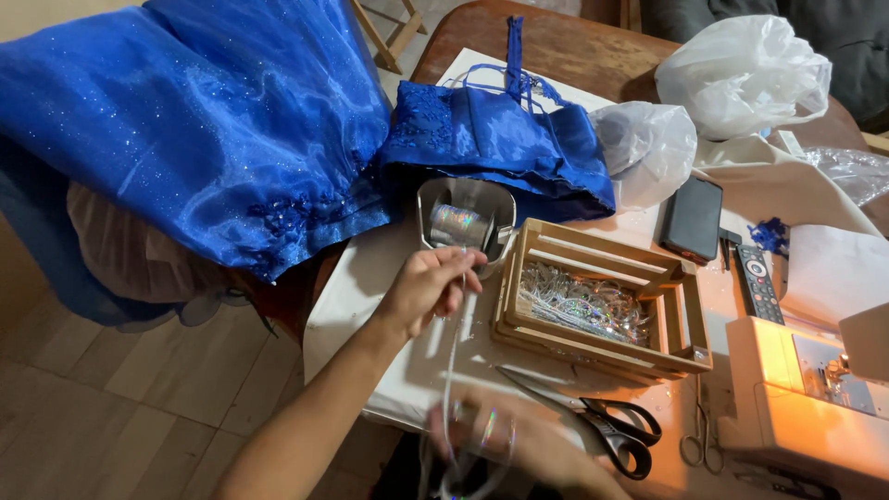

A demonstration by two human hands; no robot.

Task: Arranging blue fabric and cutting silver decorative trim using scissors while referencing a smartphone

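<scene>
Where left grip (428, 287) pinches: ribbon (451, 370).

Head view — steeply downward, close over table (389, 278)

I see a glittery royal-blue dress (185, 120) and a matching bodice (500, 139). The ribbon spool (458, 225) shimmers iridescent silver; the crate (602, 296) is pale wood. Black-handled scissors (611, 431) lie near white plastic bags (741, 69).

I count two hands, my left hand (428, 289) and my right hand (528, 444); one spool of iridescent ribbon (457, 225) in one metal bowl (495, 206); one wooden crate (602, 296). I see two pairs of scissors, one black-handled pair (611, 431) and one small metal pair (699, 435); two white plastic bags (741, 69); one phone (693, 218); one remote control (759, 282); one sewing machine (806, 398); one blue dress (204, 120).
</scene>
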